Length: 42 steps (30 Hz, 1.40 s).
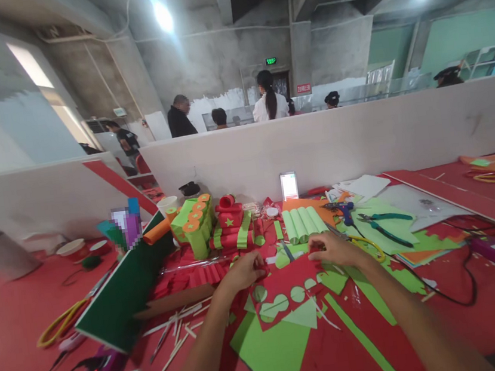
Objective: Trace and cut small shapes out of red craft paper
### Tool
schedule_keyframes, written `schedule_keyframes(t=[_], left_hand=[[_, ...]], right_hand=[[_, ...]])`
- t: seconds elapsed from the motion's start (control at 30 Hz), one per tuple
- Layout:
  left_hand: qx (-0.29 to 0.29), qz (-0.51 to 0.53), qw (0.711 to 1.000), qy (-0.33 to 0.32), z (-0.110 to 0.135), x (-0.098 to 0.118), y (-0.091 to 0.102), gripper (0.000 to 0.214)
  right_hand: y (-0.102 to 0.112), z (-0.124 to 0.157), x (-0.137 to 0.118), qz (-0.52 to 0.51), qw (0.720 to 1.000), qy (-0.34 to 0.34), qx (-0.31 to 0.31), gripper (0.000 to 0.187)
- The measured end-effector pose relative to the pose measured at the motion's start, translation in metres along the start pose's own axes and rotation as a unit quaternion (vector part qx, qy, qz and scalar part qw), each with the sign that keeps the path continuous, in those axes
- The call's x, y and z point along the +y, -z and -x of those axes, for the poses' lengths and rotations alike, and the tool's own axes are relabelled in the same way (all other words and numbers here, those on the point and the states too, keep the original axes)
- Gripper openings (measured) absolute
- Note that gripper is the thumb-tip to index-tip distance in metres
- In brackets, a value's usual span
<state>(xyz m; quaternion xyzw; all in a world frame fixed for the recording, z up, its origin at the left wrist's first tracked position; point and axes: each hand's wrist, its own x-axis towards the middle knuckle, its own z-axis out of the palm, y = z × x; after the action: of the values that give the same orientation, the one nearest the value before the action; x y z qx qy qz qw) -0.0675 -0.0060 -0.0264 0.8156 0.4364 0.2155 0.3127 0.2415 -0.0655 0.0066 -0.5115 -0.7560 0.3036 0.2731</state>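
A red sheet point(281, 280) with a row of round cutouts is held up over the table, and light green paper point(306, 314) shows through the holes and beneath it. My left hand point(244, 273) pinches its upper left edge between thumb and fingers. At the upper right edge, my right hand point(334, 249) grips it in the same way. Just beyond the sheet lie several rolled pale green tubes point(305, 225) side by side. Below it, a bright green sheet point(272, 351) lies flat. A long green strip point(361, 340) runs toward the front edge.
Behind my left hand stand green and red paper models point(195, 216). A dark green board point(120, 291) leans at left, near yellow-handled scissors point(61, 323) and power strips. Pliers point(388, 228), a blue glue gun point(345, 212) and a trailing black cable lie right. A white partition point(337, 144) bounds the back.
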Motion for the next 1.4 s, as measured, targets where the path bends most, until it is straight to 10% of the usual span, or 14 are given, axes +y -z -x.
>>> schedule_keyframes(t=[0.33,0.6,1.17,1.4], left_hand=[[0.055,0.072,0.993,-0.073,-0.015,0.046,0.019,0.016],[0.095,0.287,0.952,-0.051,-0.024,0.045,-0.018,0.027],[0.144,0.256,0.954,-0.059,-0.017,0.043,-0.028,0.027],[0.14,0.048,0.986,-0.08,-0.011,0.047,-0.024,0.032]], right_hand=[[-0.028,-0.033,-0.013,-0.104,0.993,0.008,0.055,0.025],[-0.065,-0.053,-0.007,-0.209,0.973,0.003,0.103,0.03],[-0.069,-0.041,-0.021,-0.32,0.943,0.006,0.093,0.042],[-0.07,-0.042,-0.018,-0.338,0.936,0.0,0.104,0.042]])
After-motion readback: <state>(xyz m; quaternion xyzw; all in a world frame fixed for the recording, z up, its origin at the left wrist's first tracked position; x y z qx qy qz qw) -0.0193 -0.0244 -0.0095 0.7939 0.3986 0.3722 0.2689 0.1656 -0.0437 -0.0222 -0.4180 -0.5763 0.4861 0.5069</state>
